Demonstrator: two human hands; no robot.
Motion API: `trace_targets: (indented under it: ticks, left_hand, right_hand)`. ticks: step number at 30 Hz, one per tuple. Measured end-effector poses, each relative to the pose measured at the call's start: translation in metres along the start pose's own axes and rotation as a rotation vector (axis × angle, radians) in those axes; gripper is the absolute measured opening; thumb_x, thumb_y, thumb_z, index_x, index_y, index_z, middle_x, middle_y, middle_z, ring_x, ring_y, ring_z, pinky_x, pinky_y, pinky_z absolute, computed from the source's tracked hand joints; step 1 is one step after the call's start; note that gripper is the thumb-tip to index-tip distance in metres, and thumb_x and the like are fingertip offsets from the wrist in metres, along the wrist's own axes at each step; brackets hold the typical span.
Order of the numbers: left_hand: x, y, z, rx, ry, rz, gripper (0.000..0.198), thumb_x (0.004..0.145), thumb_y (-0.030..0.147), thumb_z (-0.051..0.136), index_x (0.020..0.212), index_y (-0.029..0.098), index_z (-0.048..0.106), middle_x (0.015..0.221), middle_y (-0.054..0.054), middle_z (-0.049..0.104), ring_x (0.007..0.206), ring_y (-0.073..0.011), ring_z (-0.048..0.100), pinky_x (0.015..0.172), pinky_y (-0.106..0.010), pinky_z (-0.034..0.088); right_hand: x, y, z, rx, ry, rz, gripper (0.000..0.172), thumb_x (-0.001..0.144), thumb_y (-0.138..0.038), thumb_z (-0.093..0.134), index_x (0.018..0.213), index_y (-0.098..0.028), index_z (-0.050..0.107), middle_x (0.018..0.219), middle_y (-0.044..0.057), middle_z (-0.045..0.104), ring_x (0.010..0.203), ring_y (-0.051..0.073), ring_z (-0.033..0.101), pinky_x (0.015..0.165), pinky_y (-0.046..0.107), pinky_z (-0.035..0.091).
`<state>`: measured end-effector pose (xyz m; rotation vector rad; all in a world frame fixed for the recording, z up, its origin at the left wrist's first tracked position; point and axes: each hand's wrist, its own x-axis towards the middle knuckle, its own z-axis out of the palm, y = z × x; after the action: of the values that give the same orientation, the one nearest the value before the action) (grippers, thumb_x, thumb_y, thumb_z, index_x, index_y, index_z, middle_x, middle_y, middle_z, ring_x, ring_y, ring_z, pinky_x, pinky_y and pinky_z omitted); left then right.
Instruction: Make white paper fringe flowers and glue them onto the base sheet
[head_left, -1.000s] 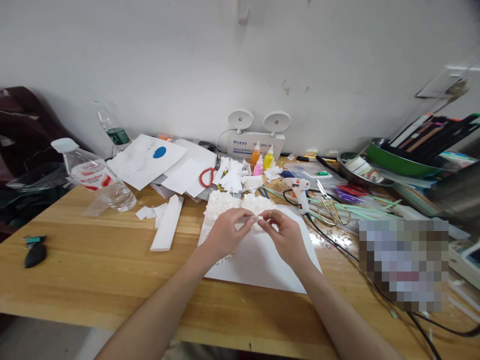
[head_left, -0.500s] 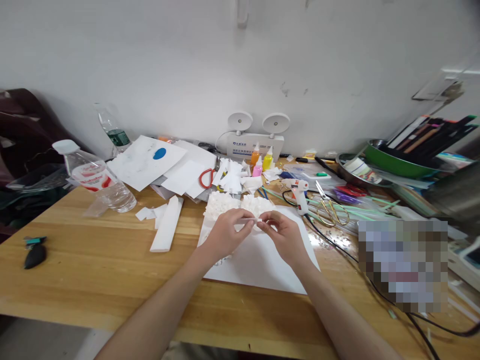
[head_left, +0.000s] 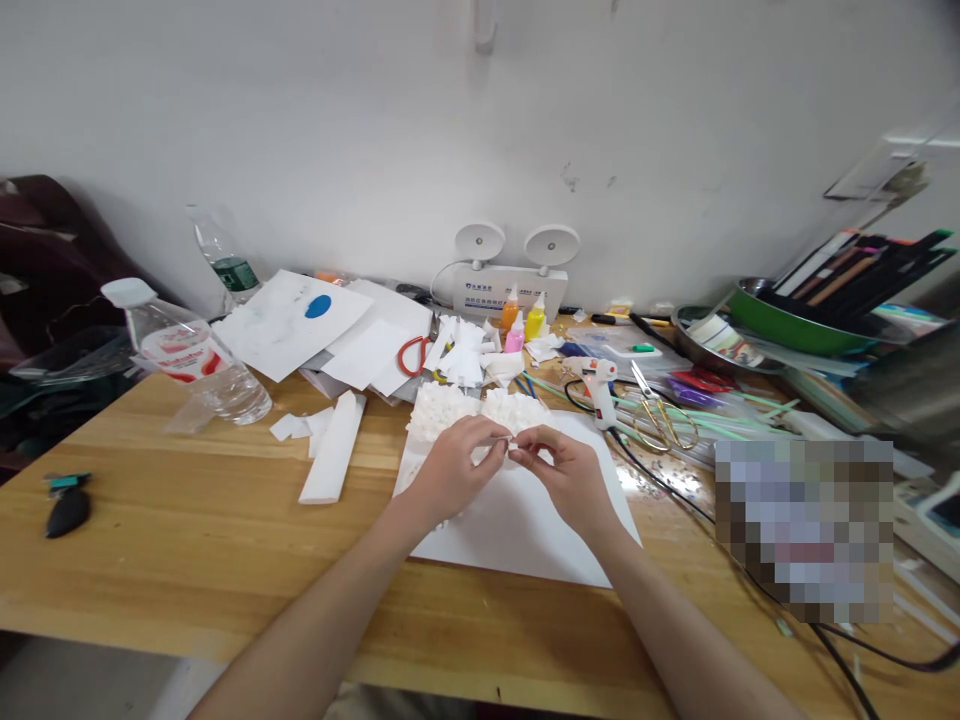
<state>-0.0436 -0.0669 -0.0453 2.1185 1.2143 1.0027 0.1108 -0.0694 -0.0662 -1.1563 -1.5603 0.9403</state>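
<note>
1. A small scrap of white paper [head_left: 512, 447] is held in the air just above the far end of a large white sheet [head_left: 517, 530], near the middle of a wooden table [head_left: 187, 520].
2. The left hand [head_left: 454, 470] pinches the scrap's left end between thumb and forefinger, with the other fingers curled in.
3. The right hand [head_left: 566, 475] pinches the right end in the same way, so the fingertips of both hands nearly meet.
4. Both forearms reach in from the near edge of the table and cross over the sheet.
5. Just behind the hands, a heap of crinkled white paper [head_left: 450, 405] rests on the far edge of the sheet.
6. To the left of the sheet lies a long folded white strip [head_left: 334, 450], with small white offcuts beside it.
7. Further left, a clear water bottle [head_left: 195, 355] lies on its side, and a small black object [head_left: 67, 505] sits near the table's left end.
8. To the right of the heap lies a white glue gun [head_left: 600, 390], with gold scissors [head_left: 664, 420] just beyond it.
9. A black cable [head_left: 750, 570] runs from the glue gun toward the near right corner.
10. Against the wall stand three little paint bottles [head_left: 525, 318], orange, yellow and pink, with red-handled scissors [head_left: 411, 355] and loose white sheets to their left.
11. At the far right, a green bowl [head_left: 795, 320] holds pencils and brushes.
</note>
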Motion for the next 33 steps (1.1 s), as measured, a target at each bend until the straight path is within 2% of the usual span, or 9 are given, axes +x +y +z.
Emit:
trace_targets:
  ticks: [10, 14, 18, 21, 26, 30, 33]
  left_hand:
    - [-0.0009, -0.0017, 0.0010, -0.018, 0.017, 0.062, 0.017, 0.078, 0.013, 0.045, 0.083, 0.018, 0.060, 0.082, -0.002, 0.065, 0.079, -0.0139, 0.056, 0.072, -0.026, 0.044]
    - [-0.0013, -0.0008, 0.0014, -0.042, 0.013, 0.046, 0.018, 0.078, 0.014, 0.045, 0.084, 0.019, 0.061, 0.085, -0.002, 0.066, 0.081, -0.0138, 0.058, 0.073, -0.026, 0.045]
    - [-0.0024, 0.0015, 0.0010, -0.046, 0.033, 0.011, 0.022, 0.079, 0.017, 0.045, 0.097, 0.020, 0.058, 0.093, -0.002, 0.065, 0.083, -0.0136, 0.059, 0.076, -0.025, 0.046]
    - [-0.0035, 0.0025, -0.0004, 0.008, 0.022, 0.030, 0.030, 0.080, 0.018, 0.043, 0.109, 0.022, 0.049, 0.095, -0.003, 0.062, 0.087, -0.0138, 0.058, 0.079, -0.027, 0.045]
    - [-0.0044, 0.0021, -0.0015, 0.181, -0.006, 0.121, 0.031, 0.080, 0.016, 0.041, 0.110, 0.020, 0.047, 0.089, -0.004, 0.062, 0.086, -0.0162, 0.056, 0.081, -0.032, 0.043]
    - [-0.0036, 0.0031, -0.0018, 0.087, -0.011, 0.039, 0.031, 0.079, 0.018, 0.044, 0.110, 0.022, 0.046, 0.089, -0.002, 0.063, 0.088, -0.0159, 0.057, 0.084, -0.031, 0.041]
    - [-0.0021, 0.0042, -0.0030, -0.027, -0.023, -0.035, 0.030, 0.079, 0.019, 0.045, 0.109, 0.022, 0.046, 0.090, -0.001, 0.064, 0.089, -0.0155, 0.058, 0.083, -0.029, 0.042]
  right_hand:
    - [-0.0002, -0.0059, 0.0018, -0.004, 0.069, 0.024, 0.010, 0.069, -0.027, 0.064, 0.070, -0.019, 0.058, 0.067, 0.000, 0.058, 0.063, 0.014, 0.049, 0.062, 0.026, 0.039]
    - [-0.0002, -0.0046, 0.0031, 0.018, 0.093, 0.029, 0.014, 0.069, -0.029, 0.065, 0.076, -0.019, 0.058, 0.070, 0.000, 0.058, 0.064, 0.014, 0.051, 0.062, 0.027, 0.041]
    - [0.0002, -0.0041, 0.0023, 0.020, 0.091, 0.019, 0.019, 0.070, -0.029, 0.063, 0.086, -0.020, 0.060, 0.070, 0.000, 0.060, 0.064, 0.014, 0.053, 0.063, 0.028, 0.042]
    - [0.0005, -0.0045, 0.0008, -0.004, 0.061, 0.032, 0.020, 0.070, -0.030, 0.063, 0.087, -0.020, 0.062, 0.072, 0.001, 0.062, 0.063, 0.014, 0.053, 0.062, 0.028, 0.042]
    - [-0.0005, -0.0044, 0.0005, -0.062, 0.027, -0.025, 0.009, 0.072, -0.028, 0.061, 0.077, -0.021, 0.063, 0.074, 0.001, 0.062, 0.067, 0.015, 0.053, 0.064, 0.029, 0.042]
    - [-0.0006, -0.0052, 0.0008, -0.082, 0.076, -0.076, 0.007, 0.072, -0.027, 0.062, 0.071, -0.021, 0.060, 0.071, 0.001, 0.060, 0.068, 0.016, 0.053, 0.064, 0.029, 0.041]
    - [-0.0001, -0.0059, 0.0003, -0.056, 0.045, -0.076, 0.007, 0.074, -0.027, 0.059, 0.073, -0.020, 0.057, 0.076, 0.002, 0.059, 0.070, 0.015, 0.052, 0.065, 0.029, 0.041]
